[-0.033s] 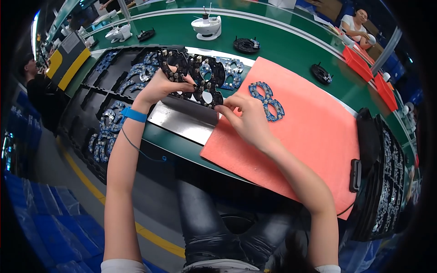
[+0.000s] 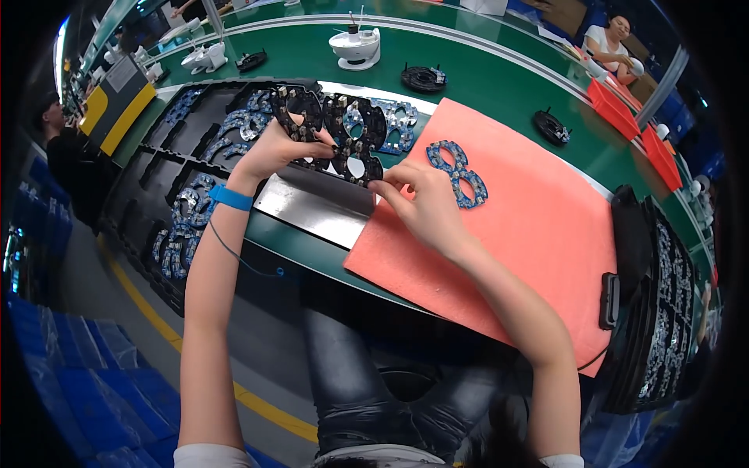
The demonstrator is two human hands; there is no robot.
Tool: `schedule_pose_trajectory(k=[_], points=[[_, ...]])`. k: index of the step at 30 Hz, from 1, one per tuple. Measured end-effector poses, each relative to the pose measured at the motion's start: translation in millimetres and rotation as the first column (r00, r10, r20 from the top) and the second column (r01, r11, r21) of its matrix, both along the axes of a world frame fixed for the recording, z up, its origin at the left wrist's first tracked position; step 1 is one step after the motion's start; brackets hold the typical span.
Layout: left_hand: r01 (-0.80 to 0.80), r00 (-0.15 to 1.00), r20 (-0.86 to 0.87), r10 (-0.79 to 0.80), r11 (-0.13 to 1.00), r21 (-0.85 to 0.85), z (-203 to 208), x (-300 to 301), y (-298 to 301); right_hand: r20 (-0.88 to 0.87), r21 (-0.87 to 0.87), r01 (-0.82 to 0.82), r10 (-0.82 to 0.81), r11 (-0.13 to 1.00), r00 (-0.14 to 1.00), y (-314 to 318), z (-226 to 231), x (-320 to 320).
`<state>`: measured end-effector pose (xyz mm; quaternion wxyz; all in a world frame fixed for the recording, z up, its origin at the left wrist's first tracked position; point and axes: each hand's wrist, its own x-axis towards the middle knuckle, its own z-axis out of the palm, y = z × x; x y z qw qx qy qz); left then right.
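My left hand point(image 2: 275, 150), with a blue strap at its wrist, is closed on a dark circuit board panel point(image 2: 355, 140) with several ring-shaped sections. Its thumb lies across the panel's front and the other fingers are partly hidden behind. At the panel's lower right corner, my right hand point(image 2: 425, 199) pinches the edge between thumb and fingertips. Blue circuit boards point(image 2: 402, 125) show behind the panel. On the pink foam mat point(image 2: 515, 249), a blue figure-eight circuit board point(image 2: 459, 175) lies just beyond my right hand.
Black trays point(image 2: 168, 136) of blue boards stand at the left; more stacked trays point(image 2: 663, 312) are at the right. Round black parts point(image 2: 424, 77) and a white device point(image 2: 355, 48) sit on the green bench point(image 2: 304, 43). A person point(image 2: 612, 47) works across it. A thin cord trails from my strap.
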<state>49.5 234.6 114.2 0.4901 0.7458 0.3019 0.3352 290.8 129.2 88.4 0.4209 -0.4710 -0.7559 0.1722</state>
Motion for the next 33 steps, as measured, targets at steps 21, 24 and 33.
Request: schedule_pose_trajectory(k=[21,24,33], points=[[-0.082,0.995,-0.068,0.066,0.96,-0.268,7.3,11.2,21.6,-0.244,-0.477,-0.03,-0.1,0.878,0.964,33.0,17.0,2.6],[-0.146,0.988,0.01,0.152,0.963,-0.226,1.4,5.4,17.6,0.018,-0.529,-0.143,0.179,0.837,0.984,13.5,37.1,17.2],[-0.09,0.988,-0.128,0.08,0.994,-0.066,11.1,4.6,21.4,0.178,-0.342,-0.002,0.066,0.94,0.982,-5.4,24.3,5.0]])
